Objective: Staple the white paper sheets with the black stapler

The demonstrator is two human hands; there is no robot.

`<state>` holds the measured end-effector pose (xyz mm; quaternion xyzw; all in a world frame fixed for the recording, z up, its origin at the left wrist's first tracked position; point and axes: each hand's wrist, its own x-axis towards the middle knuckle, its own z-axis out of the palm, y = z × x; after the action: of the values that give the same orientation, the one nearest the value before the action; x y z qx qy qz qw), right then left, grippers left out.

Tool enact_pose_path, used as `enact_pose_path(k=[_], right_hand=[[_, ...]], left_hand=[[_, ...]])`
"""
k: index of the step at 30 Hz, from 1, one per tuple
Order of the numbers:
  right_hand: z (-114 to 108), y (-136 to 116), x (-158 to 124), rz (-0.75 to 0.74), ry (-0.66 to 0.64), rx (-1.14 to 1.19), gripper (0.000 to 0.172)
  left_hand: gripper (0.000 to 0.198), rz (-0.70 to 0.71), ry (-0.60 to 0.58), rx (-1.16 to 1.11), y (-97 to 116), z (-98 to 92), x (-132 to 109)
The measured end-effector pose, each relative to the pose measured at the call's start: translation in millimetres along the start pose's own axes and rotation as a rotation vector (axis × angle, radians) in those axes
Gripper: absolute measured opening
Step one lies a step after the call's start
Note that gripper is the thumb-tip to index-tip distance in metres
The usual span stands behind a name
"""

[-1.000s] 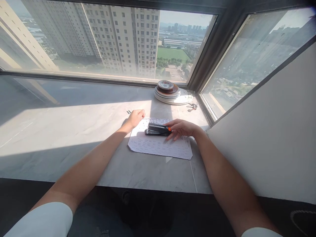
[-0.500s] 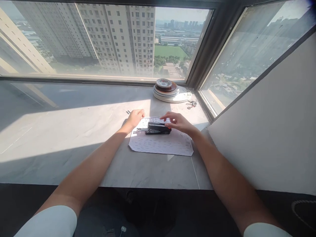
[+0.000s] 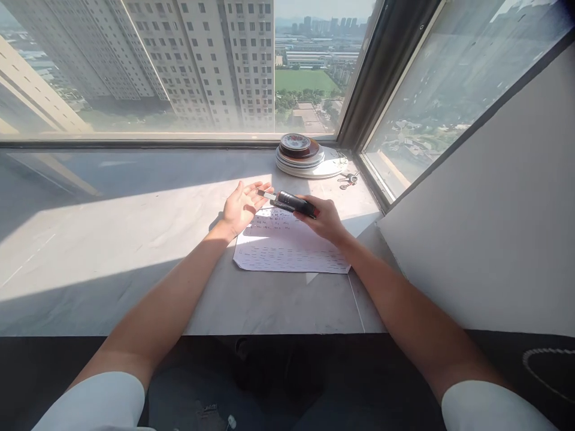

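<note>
A black stapler (image 3: pixel 294 202) is lifted off the paper, its rear end gripped by my right hand (image 3: pixel 324 218). A metal piece sticks out of its left end and points toward my left hand (image 3: pixel 244 206). That hand is palm up with its fingers spread, close to the metal tip; whether they touch, I cannot tell. Beneath both hands lies a sheet of paper (image 3: pixel 287 257) with printed lines and handwriting, its corners cut off. Part of its upper edge is hidden by the hands and stapler.
A stack of plates (image 3: pixel 300 164) stands at the window corner, with a bunch of keys (image 3: pixel 349 180) to its right. The marble sill (image 3: pixel 112 251) spreads to the left. A white wall (image 3: pixel 485 227) slopes along the right side.
My right hand has taken hold of the stapler and raised it from the paper, tilting it. My left hand has turned from curled fingers to an upturned palm with spread fingers.
</note>
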<state>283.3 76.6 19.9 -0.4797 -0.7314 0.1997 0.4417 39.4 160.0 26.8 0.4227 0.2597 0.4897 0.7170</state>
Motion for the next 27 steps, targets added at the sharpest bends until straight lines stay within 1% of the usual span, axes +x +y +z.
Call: enact_pose_path(k=[2, 4, 6, 9, 13, 15, 17, 19, 20, 23, 25, 27], right_hand=[[1.5, 1.6, 1.1, -0.063, 0.059, -0.065, 0.037], [3.0, 4.5, 1.6, -0.143, 0.066, -0.134, 0.036], [4.0, 7.5, 1.3, -0.207, 0.056, -0.199, 0.036], [5.1, 9.7, 1.2, -0.291, 0.041, -0.315, 0.038], [6.2, 6.6, 4.9, -0.417, 0.066, -0.507, 0.041], [6.9, 3.7, 7.3, -0.469, 0.052, -0.563, 0.042], [8.2, 1.3, 8.8, -0.489, 0.031, -0.579, 0.042], [9.6, 0.6, 8.8, -0.467, 0.054, -0.539, 0.041], [10.0, 1.1, 8.3, -0.441, 0.091, -0.494, 0.04], [7.1, 4.3, 5.7, -0.282, 0.236, -0.253, 0.03], [1.6, 6.2, 4.1, -0.147, 0.251, -0.054, 0.024], [-4.6, 6.3, 3.1, -0.055, 0.209, 0.11, 0.029]], left_hand=[[0.04, -0.078, -0.059, 0.0, -0.2, 0.6, -1.4], [0.029, -0.113, -0.095, 0.021, -2.0, 0.1, -2.2], [0.022, -0.125, -0.117, 0.043, -4.5, -1.2, -2.4], [0.02, -0.123, -0.137, 0.05, -6.7, -3.6, -2.0], [0.019, -0.126, -0.14, 0.065, -7.2, -5.7, -1.9], [0.019, -0.136, -0.138, 0.075, -8.0, -6.6, -1.8], [0.018, -0.151, -0.118, 0.085, -9.4, -7.4, -1.4], [0.016, -0.157, -0.075, 0.099, -10.6, -8.1, -0.7], [0.016, -0.15, -0.048, 0.106, -10.9, -8.5, -0.1], [0.013, -0.06, 0.039, 0.103, -10.4, -9.9, 2.5], [0.01, 0.016, 0.106, 0.093, -9.2, -11.6, 4.7], [0.012, 0.063, 0.167, 0.103, -8.0, -13.5, 6.7]])
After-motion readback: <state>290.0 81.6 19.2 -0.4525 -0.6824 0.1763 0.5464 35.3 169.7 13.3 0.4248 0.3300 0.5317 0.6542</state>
